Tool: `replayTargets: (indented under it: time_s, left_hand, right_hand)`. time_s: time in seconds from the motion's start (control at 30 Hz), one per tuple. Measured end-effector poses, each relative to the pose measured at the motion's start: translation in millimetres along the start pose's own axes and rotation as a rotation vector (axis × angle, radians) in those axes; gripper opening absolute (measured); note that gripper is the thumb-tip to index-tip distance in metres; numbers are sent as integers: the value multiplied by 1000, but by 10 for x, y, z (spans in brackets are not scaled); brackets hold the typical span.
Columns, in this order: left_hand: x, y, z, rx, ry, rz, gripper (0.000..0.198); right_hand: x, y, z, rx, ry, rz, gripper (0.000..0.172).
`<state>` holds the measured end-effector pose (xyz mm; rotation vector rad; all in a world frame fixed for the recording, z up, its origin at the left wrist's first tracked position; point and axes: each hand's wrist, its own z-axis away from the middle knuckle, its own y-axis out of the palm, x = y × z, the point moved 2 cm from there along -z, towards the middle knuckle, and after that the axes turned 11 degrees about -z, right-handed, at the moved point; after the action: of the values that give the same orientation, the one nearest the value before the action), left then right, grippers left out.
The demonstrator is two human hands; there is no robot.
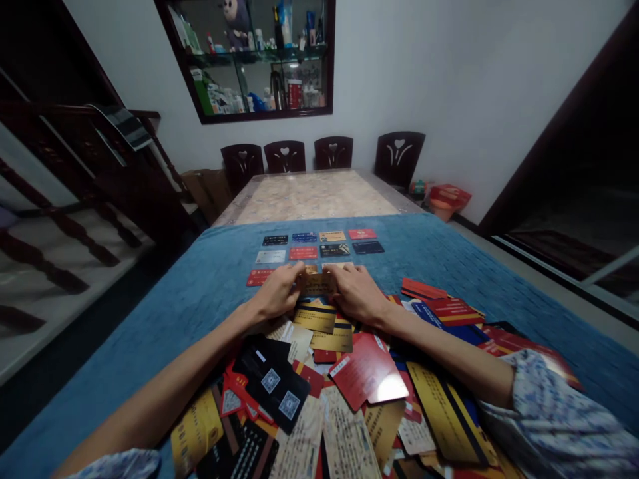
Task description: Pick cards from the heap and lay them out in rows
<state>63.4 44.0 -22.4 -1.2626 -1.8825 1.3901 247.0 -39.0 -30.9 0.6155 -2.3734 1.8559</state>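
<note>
My left hand and my right hand meet over the blue cloth, both pinching the ends of a gold card held flat between them. Just beyond my fingers lie rows of cards laid out neatly: a red card at the near left, a red one and a white one in the middle row, dark and gold ones farther back. Beneath my forearms spreads a loose heap of cards in red, black, gold and blue.
The long table runs away from me, bare marble past the cloth. Several dark chairs stand at its far end under a glass wall cabinet. A dark wooden staircase is at the left, a red bag on the floor at the right.
</note>
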Motion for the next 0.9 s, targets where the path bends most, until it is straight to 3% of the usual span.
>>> replayTargets:
  time_s: [0.33,0.9]
  left_hand:
    - [-14,-6,-3,-40,19,-7,14]
    - [-118,-72,-22,-40,77,-307,28]
  right_hand:
    - [16,-21,7,-51,-38,17,54]
    - [3,-127,-1,-95,-61,28,40]
